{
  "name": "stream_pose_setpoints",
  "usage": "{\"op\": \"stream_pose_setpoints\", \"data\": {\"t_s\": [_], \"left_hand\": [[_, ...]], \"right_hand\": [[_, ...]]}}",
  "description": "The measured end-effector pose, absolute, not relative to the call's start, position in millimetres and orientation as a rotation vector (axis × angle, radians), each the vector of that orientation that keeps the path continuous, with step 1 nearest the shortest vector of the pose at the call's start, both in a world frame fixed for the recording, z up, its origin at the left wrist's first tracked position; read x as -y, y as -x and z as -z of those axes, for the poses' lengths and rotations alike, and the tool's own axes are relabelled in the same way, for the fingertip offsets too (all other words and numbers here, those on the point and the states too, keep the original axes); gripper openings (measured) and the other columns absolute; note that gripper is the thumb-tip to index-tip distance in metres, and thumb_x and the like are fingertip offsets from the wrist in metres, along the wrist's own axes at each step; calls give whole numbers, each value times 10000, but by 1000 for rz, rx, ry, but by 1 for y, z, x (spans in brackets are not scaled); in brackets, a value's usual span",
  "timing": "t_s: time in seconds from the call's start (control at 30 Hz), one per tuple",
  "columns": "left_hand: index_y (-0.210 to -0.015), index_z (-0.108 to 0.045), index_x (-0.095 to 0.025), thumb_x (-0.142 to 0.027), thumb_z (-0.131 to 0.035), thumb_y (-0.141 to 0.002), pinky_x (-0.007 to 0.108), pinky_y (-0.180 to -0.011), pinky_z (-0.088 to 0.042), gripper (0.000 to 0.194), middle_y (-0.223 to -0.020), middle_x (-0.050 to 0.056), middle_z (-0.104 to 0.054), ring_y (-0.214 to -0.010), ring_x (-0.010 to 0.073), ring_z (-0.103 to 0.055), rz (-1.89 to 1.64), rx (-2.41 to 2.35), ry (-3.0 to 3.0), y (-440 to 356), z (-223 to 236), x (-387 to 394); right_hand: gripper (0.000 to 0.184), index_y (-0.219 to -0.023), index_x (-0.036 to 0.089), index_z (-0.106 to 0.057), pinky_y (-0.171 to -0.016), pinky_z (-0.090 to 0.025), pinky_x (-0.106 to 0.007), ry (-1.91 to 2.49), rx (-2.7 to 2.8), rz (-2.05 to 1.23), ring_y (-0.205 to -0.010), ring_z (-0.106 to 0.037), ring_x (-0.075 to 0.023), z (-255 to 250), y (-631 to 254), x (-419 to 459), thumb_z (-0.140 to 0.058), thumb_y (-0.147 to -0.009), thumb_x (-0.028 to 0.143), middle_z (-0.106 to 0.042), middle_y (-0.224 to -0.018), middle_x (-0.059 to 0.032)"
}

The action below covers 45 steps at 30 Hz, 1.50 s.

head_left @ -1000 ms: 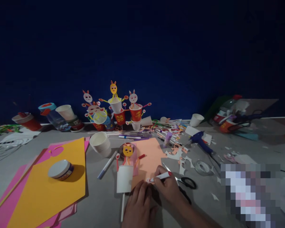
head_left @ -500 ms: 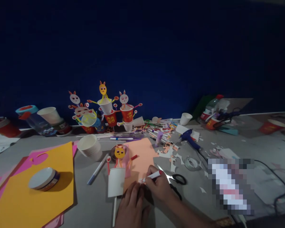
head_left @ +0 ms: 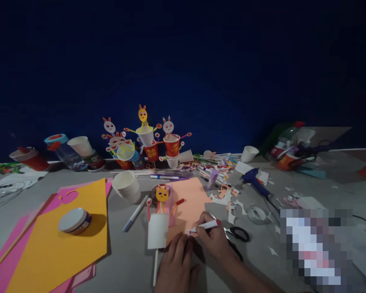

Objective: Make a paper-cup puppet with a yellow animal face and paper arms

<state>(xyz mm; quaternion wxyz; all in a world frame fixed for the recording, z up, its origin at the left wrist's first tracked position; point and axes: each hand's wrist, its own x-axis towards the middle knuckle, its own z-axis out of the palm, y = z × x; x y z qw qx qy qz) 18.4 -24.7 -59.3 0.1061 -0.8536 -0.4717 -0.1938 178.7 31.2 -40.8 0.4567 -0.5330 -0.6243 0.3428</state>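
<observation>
My right hand is closed round a white marker with a red end. Its tip touches a small white paper piece with a red mark, at the lower part of the peach paper. My left hand lies with fingers stretched flat, fingertips close to that piece; whether they press on it I cannot tell. Left of it, a white paper cup on a white stick carries a yellow bunny face with orange arms. A red marker cap lies on the peach paper.
Black-handled scissors lie beside my right hand. A glue gun, clear tape and paper scraps are farther right. Stacked cups, a capped marker, yellow paper and a white-lidded jar stand left. Bunny-faced cups line the back.
The view has swung a little left, so everything sits farther right in the picture. Both hands keep nearly the same pose, with the marker tip still at the small white piece.
</observation>
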Motion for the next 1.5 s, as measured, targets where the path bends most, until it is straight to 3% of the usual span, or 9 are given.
{"op": "stream_pose_setpoints", "data": {"t_s": [1.2,1.5], "left_hand": [[-1214,-596,-117,-140,-677,-717,440,-882,-629,504,-1229,134,-713,-1130,316,-677,528,1414,2574,-18,52,25],[-1247,-572,-149,-150,-616,-787,428,-926,-596,462,-1267,127,-689,-1187,303,-644,548,1451,2606,-16,56,26]], "right_hand": [[126,-666,246,-444,-556,-355,-254,1355,1639,-831,-563,-487,-151,33,-178,-31,-488,-781,219,-473,-587,61],[137,-659,242,-470,-562,-359,-252,1360,1653,-815,-565,-498,-148,33,-178,-31,-501,-791,219,-493,-582,60]]}}
